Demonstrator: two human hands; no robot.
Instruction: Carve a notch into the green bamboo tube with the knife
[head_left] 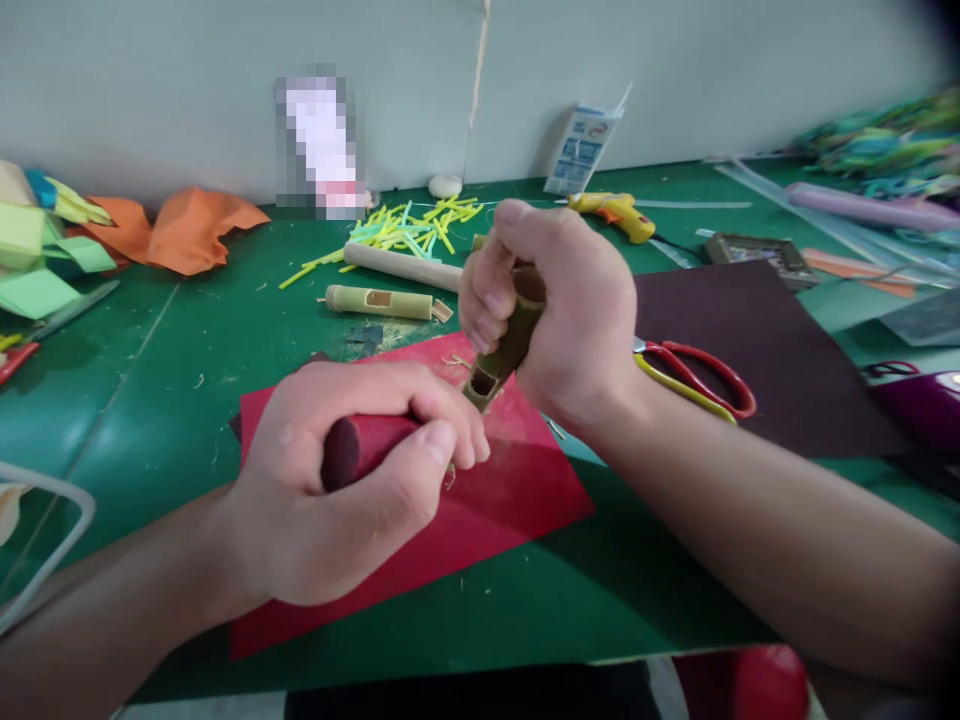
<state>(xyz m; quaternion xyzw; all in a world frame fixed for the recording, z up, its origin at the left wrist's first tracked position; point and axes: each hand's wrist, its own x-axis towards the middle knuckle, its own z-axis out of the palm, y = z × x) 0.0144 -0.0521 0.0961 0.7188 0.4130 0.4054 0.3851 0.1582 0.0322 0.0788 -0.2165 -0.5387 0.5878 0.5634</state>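
My left hand [337, 530] is wrapped round the dark red, rounded handle [371, 450] of a tool whose working end is hidden by my fingers. My right hand [577, 310] is closed in a fist round a greenish bamboo tube [517, 335]. The tube is tilted, with its open end up and a cut notch showing near its lower end, close to my left fingertips. Below both hands lies a red sheet [517, 490] with pale shavings on it. Whether the tool touches the bamboo cannot be seen.
Behind lie another notched bamboo piece [382, 302], a wooden rod [401, 265] and yellow-green strips [412, 228]. Red-and-yellow-handled scissors [701, 375] rest by a dark sheet [735, 320]. Further back are a yellow glue gun [619, 215], a drink carton [583, 150] and orange paper [191, 230].
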